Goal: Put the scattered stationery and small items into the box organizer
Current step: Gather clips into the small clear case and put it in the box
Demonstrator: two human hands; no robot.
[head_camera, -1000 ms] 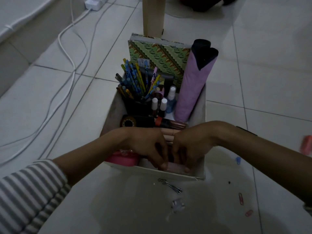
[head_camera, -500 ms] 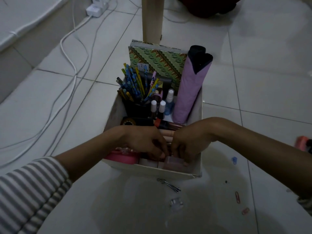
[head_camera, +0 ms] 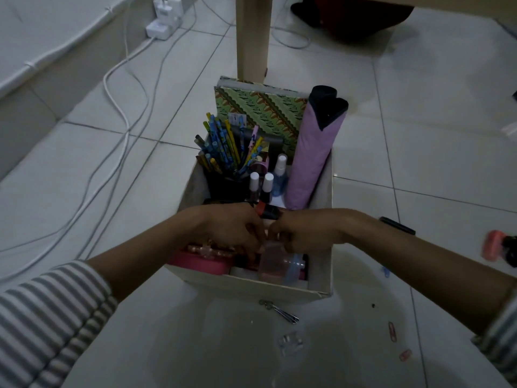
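Head view: L hand [head_camera: 235,231] & R hand [head_camera: 306,233] meet over the near compartment of the box organizer [head_camera: 251,285]. L fingers curl onto a clear container [head_camera: 272,264] inside it. R fingers curled too, can't tell if grasping. Back section holds pencils [head_camera: 223,147], notebook [head_camera: 260,113], purple roll [head_camera: 316,152]. Hair pins [head_camera: 279,310] lie diagonal on the floor just outside the near wall. Paper clips [head_camera: 393,331] farther right, R hand nearer.

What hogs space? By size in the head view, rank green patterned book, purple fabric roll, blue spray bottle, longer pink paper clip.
Largest: purple fabric roll and green patterned book, alike; book partly hidden
blue spray bottle
longer pink paper clip
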